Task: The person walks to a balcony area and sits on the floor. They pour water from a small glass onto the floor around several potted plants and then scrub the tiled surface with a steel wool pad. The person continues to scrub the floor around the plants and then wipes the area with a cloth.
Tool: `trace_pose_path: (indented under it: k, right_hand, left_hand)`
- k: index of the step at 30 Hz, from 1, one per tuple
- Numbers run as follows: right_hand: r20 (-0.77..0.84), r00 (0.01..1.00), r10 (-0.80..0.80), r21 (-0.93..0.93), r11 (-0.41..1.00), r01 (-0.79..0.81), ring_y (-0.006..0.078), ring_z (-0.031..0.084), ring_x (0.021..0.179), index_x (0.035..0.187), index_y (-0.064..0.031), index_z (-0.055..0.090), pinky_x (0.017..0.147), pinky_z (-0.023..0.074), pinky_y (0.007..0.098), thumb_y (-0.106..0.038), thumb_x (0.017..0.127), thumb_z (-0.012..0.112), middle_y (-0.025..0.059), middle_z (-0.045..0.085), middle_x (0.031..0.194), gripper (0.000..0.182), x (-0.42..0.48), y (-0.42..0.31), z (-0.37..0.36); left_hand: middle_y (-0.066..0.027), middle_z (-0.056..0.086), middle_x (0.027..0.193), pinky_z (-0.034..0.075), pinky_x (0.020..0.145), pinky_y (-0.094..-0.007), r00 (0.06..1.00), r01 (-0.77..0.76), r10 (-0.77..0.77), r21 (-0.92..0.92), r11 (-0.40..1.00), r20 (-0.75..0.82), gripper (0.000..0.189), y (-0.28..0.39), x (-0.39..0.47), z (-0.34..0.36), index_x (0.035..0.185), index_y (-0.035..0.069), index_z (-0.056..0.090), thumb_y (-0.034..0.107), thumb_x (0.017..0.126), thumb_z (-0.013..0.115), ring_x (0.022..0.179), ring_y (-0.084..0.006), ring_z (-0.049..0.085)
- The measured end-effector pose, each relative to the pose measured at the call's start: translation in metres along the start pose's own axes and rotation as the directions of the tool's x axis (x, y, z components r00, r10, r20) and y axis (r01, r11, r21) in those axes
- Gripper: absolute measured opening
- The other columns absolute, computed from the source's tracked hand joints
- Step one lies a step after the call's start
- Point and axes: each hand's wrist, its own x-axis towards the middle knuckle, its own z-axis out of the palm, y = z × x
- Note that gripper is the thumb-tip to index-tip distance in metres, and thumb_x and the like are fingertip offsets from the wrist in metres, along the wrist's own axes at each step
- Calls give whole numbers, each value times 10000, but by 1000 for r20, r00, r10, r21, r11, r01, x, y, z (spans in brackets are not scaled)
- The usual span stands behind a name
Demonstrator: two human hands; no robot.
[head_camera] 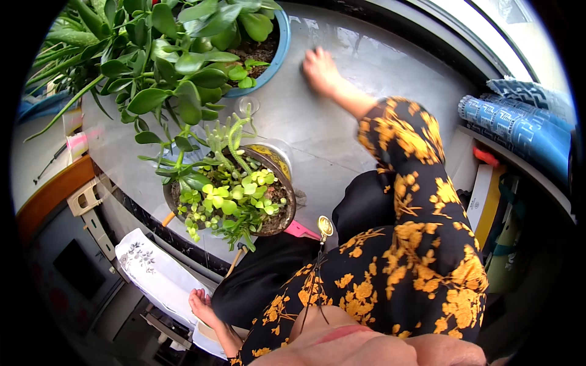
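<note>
My right hand (320, 72) is stretched out over the grey, glossy surface (320, 132), fingers curled down onto it. It is blurred, and I cannot tell whether anything lies beneath it. My left hand (201, 305) rests low on the left, beside my knee, palm up with loosely bent fingers and nothing visible in it. A white cloth with grey leaf embroidery (153, 263) lies next to that hand. Before me stands a brown pot (289, 201) of small succulents (229, 196). Beyond it is a blue pot (283, 41) with a large jade plant (187, 64), nearer my right hand.
A clear round dish (248, 105) sits between the pots. A pink object (302, 229) and a wooden stick (234, 261) lie by the brown pot. Rolled blue mats (512, 123) rest on a ledge at right, near a red object (486, 156). A window frame (430, 27) borders the far side.
</note>
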Motion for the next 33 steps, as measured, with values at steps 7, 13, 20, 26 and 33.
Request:
trace_pose_path:
  k: [7, 13, 20, 26, 33]
  right_hand:
    - [38, 998, 57, -26, 998, -56, 310, 485, 956, 761, -67, 644, 774, 443, 397, -122, 671, 613, 109, 542, 946, 110, 32, 7, 2]
    - [-22, 999, -30, -10, 1000, 29, 313, 478, 966, 792, -76, 656, 752, 418, 405, -148, 644, 638, 107, 533, 976, 165, -39, -35, 17]
    - [-42, 999, 32, -67, 997, -35, 300, 493, 904, 733, -64, 617, 709, 424, 387, -101, 661, 604, 91, 526, 903, 82, -2, -8, -3]
    - [-9, 999, 41, -112, 993, -42, 307, 505, 898, 738, -59, 639, 704, 446, 406, -117, 669, 615, 99, 536, 904, 93, 25, -1, 10]
    - [132, 991, -11, 11, 1000, 10, 311, 502, 950, 752, -58, 640, 749, 442, 417, -125, 685, 609, 98, 529, 907, 99, -39, -36, 6]
  left_hand:
    - [-55, 611, 1067, 433, 851, -272, 999, -24, 22, -77, 997, -25, 340, 14, -4, 20, 1171, 72, 584, 338, 984, 482, 1000, -150, 576]
    - [-41, 607, 1059, 422, 839, -273, 983, 10, -18, -44, 999, -181, 292, 3, 0, -13, 1136, 83, 588, 310, 989, 478, 968, -129, 563]
    - [-55, 586, 1143, 387, 907, -308, 973, -34, 43, 41, 999, -226, 343, 10, -9, -14, 1192, 92, 555, 346, 977, 470, 1092, -167, 534]
    - [-62, 569, 1196, 356, 960, -331, 979, 1, 5, 29, 1000, -206, 394, 2, -2, -4, 1226, 79, 528, 381, 983, 460, 1169, -180, 512]
    - [-52, 568, 1194, 360, 958, -331, 962, -14, 30, 61, 998, -271, 364, 4, 1, -7, 1221, 72, 527, 347, 1003, 434, 1167, -181, 512]
